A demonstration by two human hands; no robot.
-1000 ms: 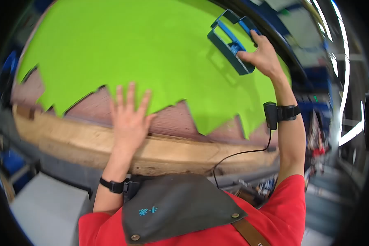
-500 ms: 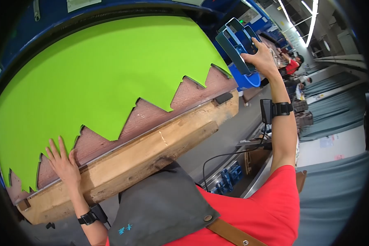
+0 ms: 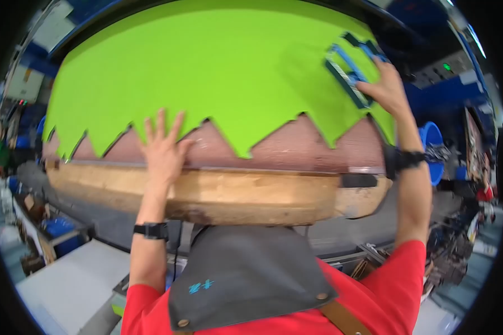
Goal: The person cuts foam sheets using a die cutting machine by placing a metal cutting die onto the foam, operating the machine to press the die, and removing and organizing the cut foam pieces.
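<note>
A bright green sheet [image 3: 207, 61] with a zigzag near edge lies over a reddish, scored board [image 3: 285, 148]. My left hand [image 3: 165, 152] rests on its near edge, fingers spread, fingertips on the green and the palm over the board. My right hand [image 3: 390, 89] grips a blue cutting die [image 3: 343, 80], an open metal frame, by its near side. The die is tilted over the sheet's right part, and a shadow falls to its left. Whether its lower edge touches the sheet, I cannot tell.
A thick wooden beam [image 3: 251, 192] runs along the board's front, with a black block [image 3: 357, 180] at its right. A blue bucket [image 3: 433, 153] stands at the right, and a control panel [image 3: 430, 75] with a green light is behind. A white tabletop [image 3: 72, 285] lies lower left.
My right hand has brought the die from beyond the sheet's right edge to over its right part. The view has swung left and levelled. My left hand stays at the zigzag edge.
</note>
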